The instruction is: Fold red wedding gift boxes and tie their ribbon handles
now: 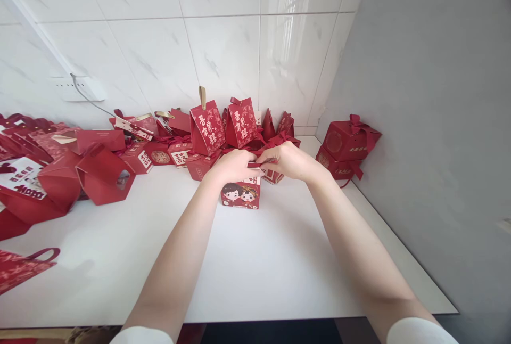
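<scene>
A small red gift box (240,196) with two cartoon faces on its front stands upright on the white table, between my hands. My left hand (238,165) lies across the top of this box, its fingers closed against the upper edge. From the right side, my right hand (286,160) pinches a red ribbon (257,164) at the box top. My fingers hide most of the lid. Directly behind stand two peaked red boxes with white lettering, one with a gold loop (202,98).
Several red boxes (104,173) and flattened pieces crowd the left of the table. Two stacked boxes with ribbons (351,139) stand at the right by a grey panel (431,120). A cable (90,98) runs from a wall socket. A red bag corner (24,269) lies front left.
</scene>
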